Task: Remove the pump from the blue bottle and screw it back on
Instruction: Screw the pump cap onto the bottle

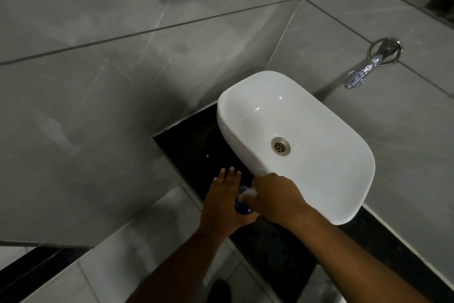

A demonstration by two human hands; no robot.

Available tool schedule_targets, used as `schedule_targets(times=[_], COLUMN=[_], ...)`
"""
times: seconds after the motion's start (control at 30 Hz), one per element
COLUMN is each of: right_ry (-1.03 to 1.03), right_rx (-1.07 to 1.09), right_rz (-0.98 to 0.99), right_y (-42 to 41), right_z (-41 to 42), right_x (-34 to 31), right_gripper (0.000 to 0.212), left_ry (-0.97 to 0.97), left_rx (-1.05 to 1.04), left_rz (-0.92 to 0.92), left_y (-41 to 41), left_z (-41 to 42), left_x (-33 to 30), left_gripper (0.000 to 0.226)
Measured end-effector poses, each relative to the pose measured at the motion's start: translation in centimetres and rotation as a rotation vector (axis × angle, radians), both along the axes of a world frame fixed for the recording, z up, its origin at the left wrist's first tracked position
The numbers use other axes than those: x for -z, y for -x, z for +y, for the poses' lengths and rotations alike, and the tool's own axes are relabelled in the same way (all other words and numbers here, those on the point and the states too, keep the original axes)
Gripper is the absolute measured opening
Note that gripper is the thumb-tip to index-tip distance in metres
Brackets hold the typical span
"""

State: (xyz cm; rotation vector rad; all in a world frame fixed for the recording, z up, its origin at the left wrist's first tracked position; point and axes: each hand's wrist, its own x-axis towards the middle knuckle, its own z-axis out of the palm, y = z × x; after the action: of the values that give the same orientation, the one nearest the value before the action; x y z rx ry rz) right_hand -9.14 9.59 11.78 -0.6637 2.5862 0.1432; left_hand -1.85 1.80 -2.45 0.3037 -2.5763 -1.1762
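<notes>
the blue bottle (242, 205) stands on the black counter (196, 155) just left of the white basin (319, 180), seen from above and mostly hidden between two hands. only a dark blue sliver of its body shows. the pump (249, 192) on top looks pale, blurred, and largely covered.

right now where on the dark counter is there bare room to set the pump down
Bare dark counter lies behind the left hand, between the tiled wall and the white basin. More lies in front, under the right hand's forearm. Around the blue bottle it is crowded by both hands and the basin's side.
</notes>
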Motion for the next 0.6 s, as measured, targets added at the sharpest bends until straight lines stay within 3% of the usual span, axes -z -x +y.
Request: schedule_targets(times=[0.1,0.2,0.3,0.4,0.5,0.6], right_ry=[0.111,0.23,0.089,-0.068,0.029,0.128], right_rx=[0.086,-0.071,-0.261,-0.151,-0.053,-0.192], right_rz=[0.052,-0.076,-0.128,0.037,0.05,-0.029], right_y=[-0.1,-0.4,-0.3,-0.4,-0.3,-0.1], right_z=[0.5,1.2,0.7,-0.3,0.2,1.0], right_x=[-0.5,-1.7,-1.8,-1.3,-0.9,-0.6], right_gripper=[0.043,0.048,0.046,0.027,0.032,0.035], left_ry=[0.075,0.034,-0.001,0.027,0.047,0.032], left_rx=[0.027,0.014,0.003,0.009,0.009,0.004], left_rz=[-0.05,-0.011,0.008,-0.002,-0.015,-0.009], left_y=[0.0,-0.1,-0.2,0.0,-0.1,0.0], left_z=[-0.1,-0.1,-0.1,-0.3,-0.3,-0.3], left_x=[-0.2,-0.3,-0.6,-0.9,-1.1,-0.9], left_gripper=[0.091,0.096,0.101,0.103,0.103,0.102])
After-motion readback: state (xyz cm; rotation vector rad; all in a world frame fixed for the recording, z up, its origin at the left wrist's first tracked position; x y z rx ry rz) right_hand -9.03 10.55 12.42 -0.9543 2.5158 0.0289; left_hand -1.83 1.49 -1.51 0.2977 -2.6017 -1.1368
